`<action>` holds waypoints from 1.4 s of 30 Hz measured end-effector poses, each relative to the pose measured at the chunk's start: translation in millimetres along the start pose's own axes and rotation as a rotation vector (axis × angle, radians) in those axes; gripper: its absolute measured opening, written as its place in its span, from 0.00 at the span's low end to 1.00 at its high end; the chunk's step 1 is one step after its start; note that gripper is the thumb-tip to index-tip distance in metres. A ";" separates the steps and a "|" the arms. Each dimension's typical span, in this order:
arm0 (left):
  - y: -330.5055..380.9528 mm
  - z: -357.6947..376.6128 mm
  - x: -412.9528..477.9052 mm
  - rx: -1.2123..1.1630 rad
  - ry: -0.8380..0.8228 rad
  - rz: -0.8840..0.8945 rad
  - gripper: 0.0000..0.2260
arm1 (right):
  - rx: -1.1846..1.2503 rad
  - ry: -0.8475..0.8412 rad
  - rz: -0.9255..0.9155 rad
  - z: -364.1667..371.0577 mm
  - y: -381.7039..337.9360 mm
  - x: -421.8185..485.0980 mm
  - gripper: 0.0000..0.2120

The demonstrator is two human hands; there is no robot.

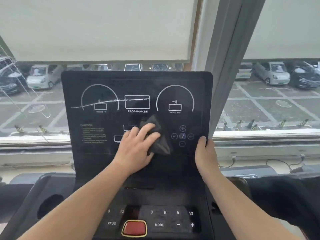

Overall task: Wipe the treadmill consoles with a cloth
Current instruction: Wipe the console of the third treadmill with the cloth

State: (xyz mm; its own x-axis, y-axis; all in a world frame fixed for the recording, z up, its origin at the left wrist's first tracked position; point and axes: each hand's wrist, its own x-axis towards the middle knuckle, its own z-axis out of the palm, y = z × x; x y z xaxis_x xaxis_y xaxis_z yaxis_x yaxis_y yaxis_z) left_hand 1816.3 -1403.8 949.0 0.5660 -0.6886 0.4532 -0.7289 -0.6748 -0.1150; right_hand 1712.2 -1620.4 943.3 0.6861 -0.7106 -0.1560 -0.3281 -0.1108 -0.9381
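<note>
At the center of the frame, a left hand (138, 144) presses a dark cloth (158, 135) flat against the black treadmill console (103, 80), fingers spread over the fabric and covering several outlined display boxes. The right hand (205, 153) wraps around the console's right edge, its fingers hidden behind the panel. The caution text (94, 134) at center left is too blurred to read, and the red button (134, 228) sits near the bottom edge.

Left hand (136, 146) flat, fingers spread, pressing; right hand (205, 153) gripping, thumb forward.
</note>
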 end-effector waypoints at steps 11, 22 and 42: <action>-80.6 -16.8 -47.0 -0.457 0.350 -1.223 0.23 | -0.133 -0.089 0.071 1.5 0.7 3.1 0.39; -42.3 7.8 -82.7 -0.226 0.113 -0.927 0.26 | -0.065 -0.190 0.063 -13.7 7.5 -4.2 0.28; 142.3 36.7 -12.6 -0.203 -0.200 0.067 0.29 | 0.179 -0.226 0.208 -57.0 47.8 -31.8 0.21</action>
State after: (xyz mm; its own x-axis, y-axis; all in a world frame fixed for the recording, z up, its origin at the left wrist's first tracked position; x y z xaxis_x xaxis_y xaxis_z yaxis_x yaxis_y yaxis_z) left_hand 1719.6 -1500.9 894.5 0.5642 -0.7820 0.2650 -0.8179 -0.5732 0.0498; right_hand 1637.7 -1642.6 921.1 0.7496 -0.5312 -0.3949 -0.3706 0.1575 -0.9154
